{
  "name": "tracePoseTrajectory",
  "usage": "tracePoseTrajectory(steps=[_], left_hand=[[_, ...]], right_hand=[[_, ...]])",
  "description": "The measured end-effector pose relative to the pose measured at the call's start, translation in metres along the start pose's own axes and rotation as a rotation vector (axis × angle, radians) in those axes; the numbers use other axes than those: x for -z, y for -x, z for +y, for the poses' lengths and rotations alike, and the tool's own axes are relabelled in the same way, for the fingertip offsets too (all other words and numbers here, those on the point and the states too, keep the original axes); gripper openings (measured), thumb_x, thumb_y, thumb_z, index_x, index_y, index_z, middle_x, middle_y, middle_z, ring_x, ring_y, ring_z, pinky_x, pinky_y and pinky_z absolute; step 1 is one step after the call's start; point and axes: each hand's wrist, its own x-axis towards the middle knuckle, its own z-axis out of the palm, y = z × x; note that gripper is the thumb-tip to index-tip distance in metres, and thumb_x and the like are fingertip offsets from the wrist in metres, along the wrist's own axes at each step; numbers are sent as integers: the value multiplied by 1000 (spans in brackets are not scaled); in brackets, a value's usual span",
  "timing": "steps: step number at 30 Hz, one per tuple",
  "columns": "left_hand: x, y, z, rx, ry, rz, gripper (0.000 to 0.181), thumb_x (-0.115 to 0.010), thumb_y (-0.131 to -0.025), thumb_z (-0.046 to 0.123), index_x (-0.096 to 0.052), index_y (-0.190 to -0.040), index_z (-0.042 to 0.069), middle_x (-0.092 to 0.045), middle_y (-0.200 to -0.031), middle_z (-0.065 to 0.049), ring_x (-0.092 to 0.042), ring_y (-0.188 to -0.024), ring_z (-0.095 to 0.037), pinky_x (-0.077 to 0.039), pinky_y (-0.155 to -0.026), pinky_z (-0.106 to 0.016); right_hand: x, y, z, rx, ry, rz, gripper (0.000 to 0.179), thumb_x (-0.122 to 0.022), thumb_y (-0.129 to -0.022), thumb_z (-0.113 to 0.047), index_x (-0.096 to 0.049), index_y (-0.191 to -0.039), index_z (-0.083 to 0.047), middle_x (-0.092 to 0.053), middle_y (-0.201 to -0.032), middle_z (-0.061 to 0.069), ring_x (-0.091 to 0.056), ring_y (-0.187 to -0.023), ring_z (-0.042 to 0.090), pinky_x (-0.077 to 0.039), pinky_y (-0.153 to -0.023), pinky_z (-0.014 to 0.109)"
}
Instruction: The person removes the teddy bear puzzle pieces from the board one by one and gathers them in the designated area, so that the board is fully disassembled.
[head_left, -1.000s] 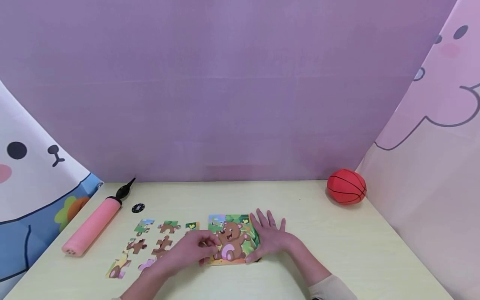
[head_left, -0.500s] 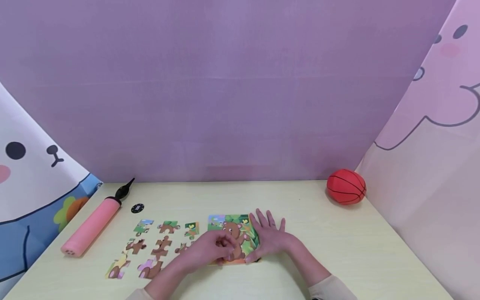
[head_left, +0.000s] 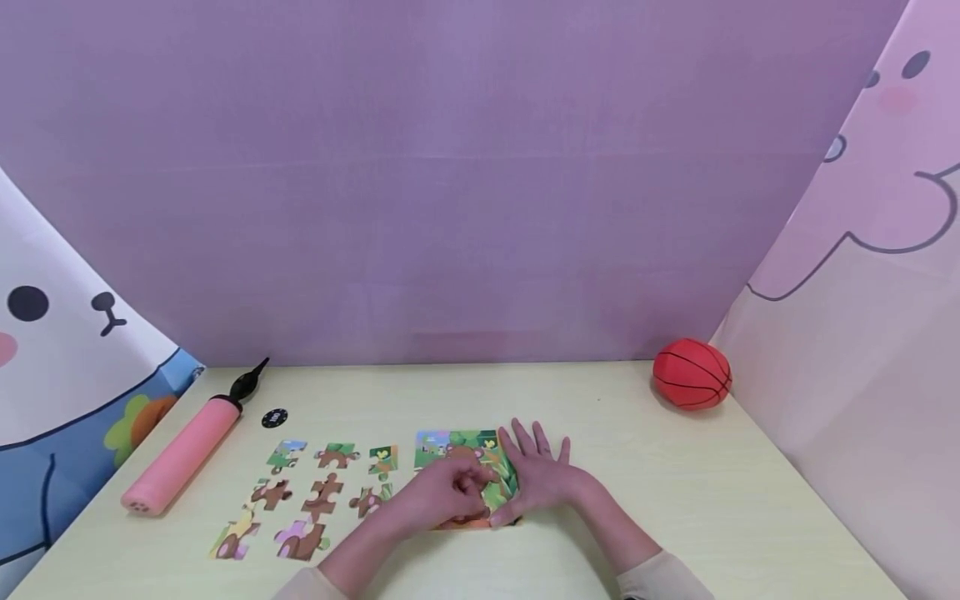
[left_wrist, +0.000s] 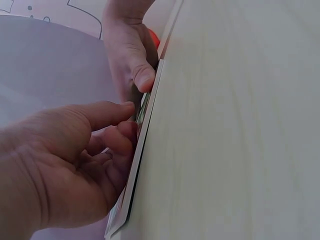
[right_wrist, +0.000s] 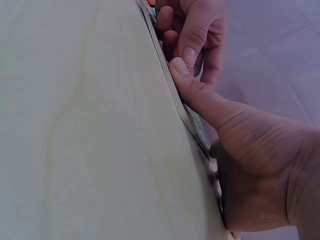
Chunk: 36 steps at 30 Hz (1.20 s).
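Observation:
My left hand (head_left: 444, 492) is bent over the puzzle board (head_left: 431, 443), its fingers curled and the thumb close to the index finger. The left wrist view shows those curled fingers (left_wrist: 120, 145) against the board's face; whether a piece is between them is hidden. My right hand (head_left: 540, 479) lies spread along the board's right edge, thumb on its lower right corner. A green-and-brown bear picture shows on the board, partly covered by the left hand. Left of it, several loose jigsaw pieces (head_left: 324, 493) lie in rough rows.
At the table's left side lies a pink hand pump (head_left: 180, 458) with a black nozzle. A black round chip (head_left: 274, 417) is near it. A red toy basketball (head_left: 692, 373), slightly dented, sits at the back right. Printed cloth walls (head_left: 480, 208) enclose the table.
My left hand has moved right, from the board's left edge to over its lower middle, uncovering more loose pieces and hiding most of the bear. My right hand has stayed in place.

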Motion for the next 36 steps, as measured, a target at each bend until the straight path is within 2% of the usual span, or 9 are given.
tracePoseTrajectory(steps=[3,8,14,27,31,36], left_hand=[[-1,-3,1,-8,-30,-5,33,-72,-87,-2,-69,-120,1,-62,-79,-6,-52,-62,-10,-44,-55,-23],[-2,-5,2,13,-61,-25,44,-76,-83,-1,-66,-126,-2,-61,-74,-3,-52,-63,-11,-44,-57,-23],[-3,-4,4,29,-81,-13,41,-76,-84,1,-67,-125,-1,-61,-75,-3,-53,-64,-12,-45,-56,-23],[-1,-3,8,53,109,17,32,-69,-90,-1,-66,-121,-3,-60,-87,-10,-53,-60,-15,-46,-52,-23],[-2,-3,8,71,149,29,26,-67,-93,1,-66,-119,-2,-62,-92,-11,-52,-57,-14,-44,-48,-22],[-4,-4,7,80,175,49,21,-64,-96,-1,-66,-117,0,-65,-88,-13,-49,-52,-12,-43,-46,-22]], right_hand=[[0,0,0,1,-3,0,133,-80,-67,-73,-12,-163,-11,1,-168,17,5,-150,48,2,-105,81],[0,0,0,1,1,2,133,-80,-66,-73,-12,-163,-11,1,-168,17,5,-150,48,2,-105,81],[-1,0,0,1,8,5,134,-80,-66,-73,-12,-163,-11,1,-168,17,5,-150,47,3,-105,81],[0,1,-1,0,3,5,133,-80,-66,-72,-13,-163,-11,1,-168,18,5,-150,48,2,-105,81],[0,0,0,1,12,1,133,-80,-66,-73,-12,-163,-11,1,-168,18,5,-150,49,1,-105,81],[0,-1,1,2,7,-5,133,-80,-67,-73,-12,-163,-12,2,-168,17,6,-150,48,2,-104,82]])
